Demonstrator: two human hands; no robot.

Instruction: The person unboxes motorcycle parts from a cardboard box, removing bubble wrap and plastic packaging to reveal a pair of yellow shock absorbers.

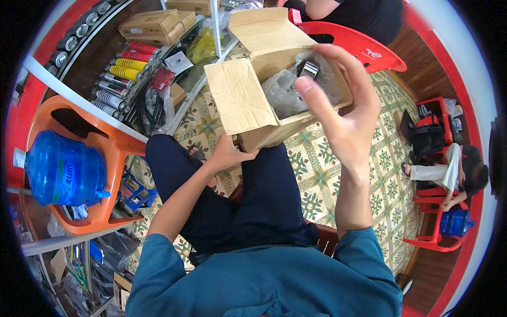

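An open cardboard box (261, 132) is tilted above my knees, with its flaps spread out. My left hand (231, 156) grips its lower near corner from below. Crumpled clear plastic wrap (279, 89) lies inside, around a shiny metal part (309, 69) with a dark edge. My right hand (344, 107) is spread over the right side of the box, thumb and fingers apart around the opening; whether its fingertips touch the box rim is unclear.
Shelves at upper left hold red, yellow and white coil-spring shock absorbers (126, 72) and cardboard cartons (150, 24). An orange chair (119, 148) bears a blue water jug (65, 168). A red chair (368, 47) stands ahead near one person; another person (455, 170) sits at right.
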